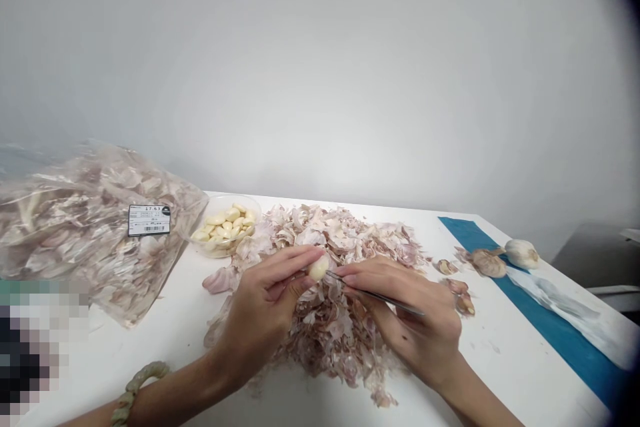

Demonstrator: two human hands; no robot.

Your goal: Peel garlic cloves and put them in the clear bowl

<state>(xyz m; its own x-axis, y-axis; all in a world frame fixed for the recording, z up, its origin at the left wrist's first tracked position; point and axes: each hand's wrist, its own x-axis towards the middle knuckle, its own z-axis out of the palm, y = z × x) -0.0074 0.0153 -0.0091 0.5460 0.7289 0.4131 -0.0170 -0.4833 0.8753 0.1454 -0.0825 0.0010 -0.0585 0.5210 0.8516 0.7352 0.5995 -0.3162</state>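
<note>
My left hand (273, 303) pinches a pale peeled garlic clove (319, 267) between thumb and fingers, above a large heap of papery garlic skins (325, 340). Just right of the clove, my right hand (407, 310) grips a thin metal tool (390, 299), its tip close to the clove. Whether the tip touches the clove cannot be made out. Behind my left hand, a clear round bowl (215, 251) holds several peeled cloves (227, 223). A pinkish unpeeled piece (220, 280) lies left of the heap.
On the left is a clear plastic bag (100, 227) full of skins, with a label. Right of the heap lie garlic pieces (464, 297), a brownish bulb (487, 261), a white bulb (522, 253) and a blue strip (545, 327) with white plastic (565, 300) on it. A wall stands behind.
</note>
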